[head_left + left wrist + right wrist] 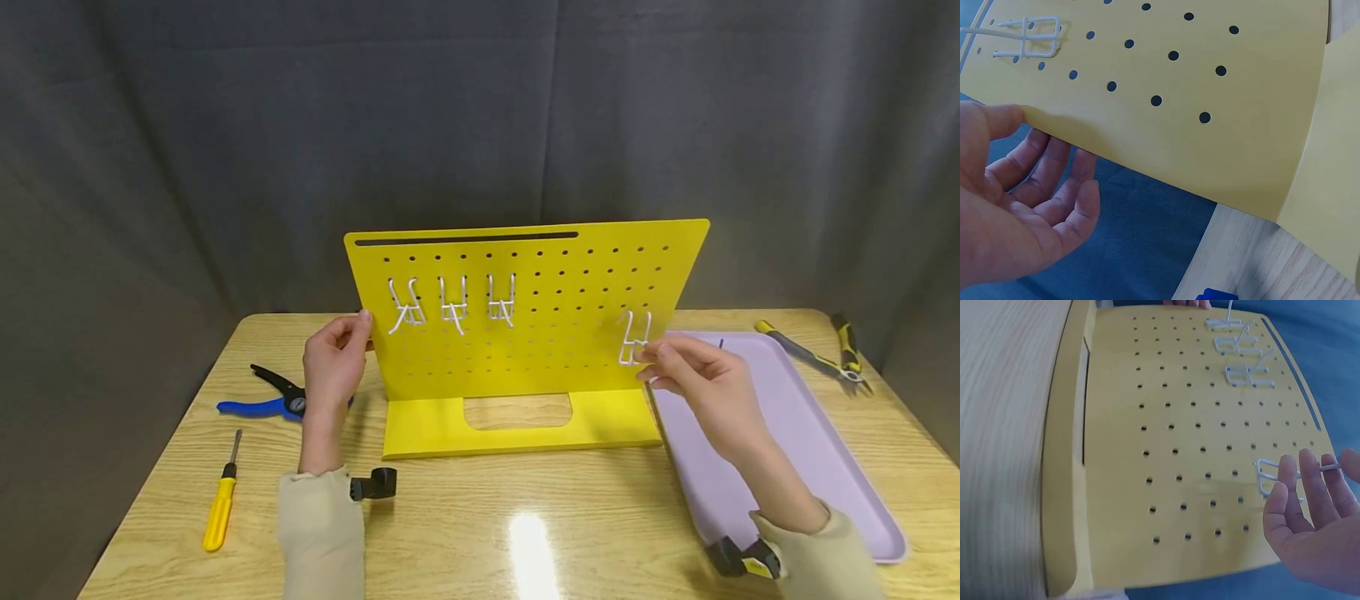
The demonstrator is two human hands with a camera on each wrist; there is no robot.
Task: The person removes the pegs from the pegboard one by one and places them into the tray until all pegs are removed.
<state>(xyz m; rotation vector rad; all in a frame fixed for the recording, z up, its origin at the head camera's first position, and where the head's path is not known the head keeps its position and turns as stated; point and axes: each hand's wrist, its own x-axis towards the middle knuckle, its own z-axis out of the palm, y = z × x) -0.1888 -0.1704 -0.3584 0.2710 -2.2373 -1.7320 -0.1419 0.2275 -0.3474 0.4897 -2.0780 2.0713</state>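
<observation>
The white hook (626, 342) is up against the right part of the yellow board (521, 383), with its long arm pinched between the thumb and fingers of the right hand (701, 379). I can't tell if its two bent tips are in any holes. If they aren't in, it might fall when the fingers let go. If the tips don't match the holes, it could go on crooked. The other three white hooks (453, 313) sit in a row on the left part; a hard push on the board could jiggle them loose. The left hand (335, 358) pinches the left edge, thumb in front and fingers behind. If that grip slips, a hard push might tip the board or make it slide on the table (450, 517). The purple tray (780, 417) is just beside the board, under the right arm, so a low elbow could bump it. The blue-handled tool (288, 407) is close to the left arm and might get knocked too.
</observation>
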